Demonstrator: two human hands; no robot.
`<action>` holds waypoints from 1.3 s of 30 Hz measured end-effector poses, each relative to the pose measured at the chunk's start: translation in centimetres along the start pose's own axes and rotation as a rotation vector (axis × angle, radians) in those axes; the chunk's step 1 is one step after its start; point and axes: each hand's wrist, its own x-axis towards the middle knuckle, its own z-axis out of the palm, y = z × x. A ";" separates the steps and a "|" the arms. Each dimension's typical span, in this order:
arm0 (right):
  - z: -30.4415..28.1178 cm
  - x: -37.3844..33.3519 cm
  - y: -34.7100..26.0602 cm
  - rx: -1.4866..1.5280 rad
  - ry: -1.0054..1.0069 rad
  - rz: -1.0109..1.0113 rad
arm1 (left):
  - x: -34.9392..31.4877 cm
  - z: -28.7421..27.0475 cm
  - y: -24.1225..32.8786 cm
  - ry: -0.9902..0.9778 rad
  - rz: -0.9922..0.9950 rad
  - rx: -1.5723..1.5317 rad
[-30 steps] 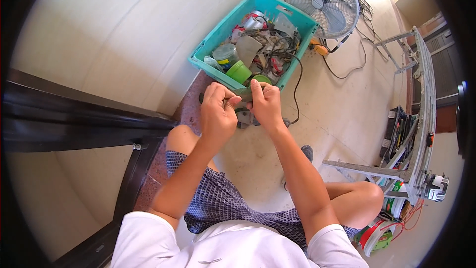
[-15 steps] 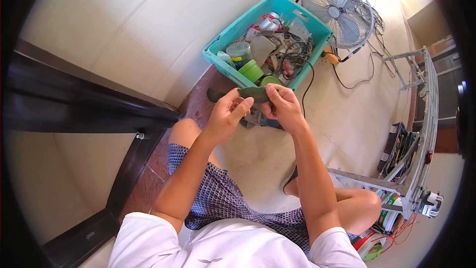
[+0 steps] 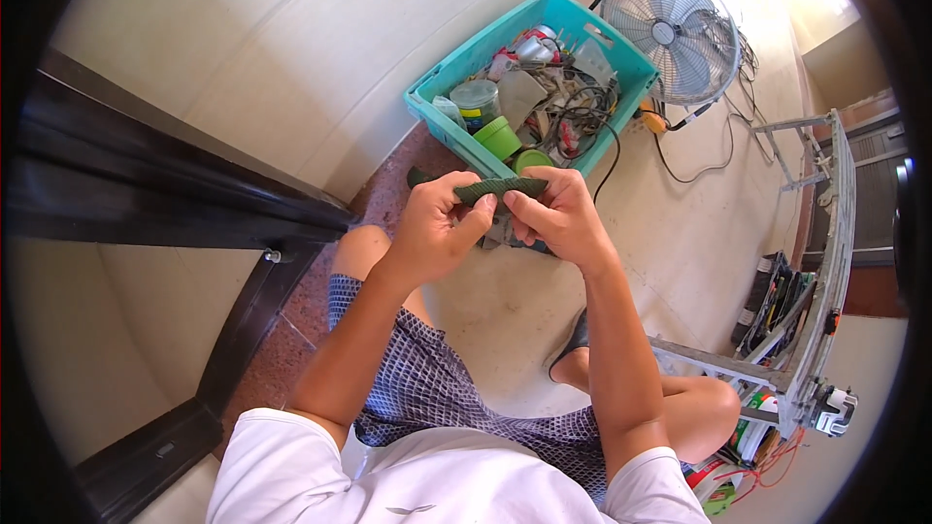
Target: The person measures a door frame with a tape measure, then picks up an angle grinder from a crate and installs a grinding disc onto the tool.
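Observation:
Between my two hands is a dark green, sheet-like strip (image 3: 482, 190), curled into a narrow roll with slanting ridges on its surface; I cannot make out its exact kind. My left hand (image 3: 429, 231) pinches it near its left part, thumb in front, and a dark end sticks out past the fingers. The right end is gripped by my right hand (image 3: 571, 218), with the thumb pressed on the near side. Both thumb tips are close together at the middle. Below and behind the hands, a grey and dark object (image 3: 503, 231) on the floor is mostly hidden.
Ahead stands a teal crate (image 3: 442, 131) full of cables, cans, tubs and scraps. A floor fan (image 3: 670, 29) is behind it, its cord trailing across the floor. To the right is a metal ladder (image 3: 835, 223) beside a tool holder (image 3: 772, 301); a dark wooden frame (image 3: 175, 189) is on the left.
My right hand has turned inward, bringing its thumb toward the left one. The green strip, flatter before, is now curled and ridged. The view has shifted slightly.

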 end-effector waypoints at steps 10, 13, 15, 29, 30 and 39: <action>1.7 0.3 -0.5 -0.101 0.136 0.025 | -0.1 0.5 -0.8 0.160 0.127 0.129; 2.7 0.6 -0.1 -0.130 0.213 0.033 | -0.2 0.7 -0.5 0.222 0.160 0.225; 3.0 0.9 0.9 -0.162 0.249 0.022 | -0.4 0.8 -0.7 0.249 0.124 0.255; 3.7 1.4 5.2 -0.604 0.424 -0.221 | 0.7 0.2 -5.4 0.251 0.309 0.583; 3.7 1.2 4.6 -0.459 0.349 -0.126 | 0.1 0.0 -4.4 0.233 0.163 0.441; 0.8 0.2 3.3 0.106 -0.153 0.090 | -1.8 -2.3 -6.0 -0.006 -0.225 -0.838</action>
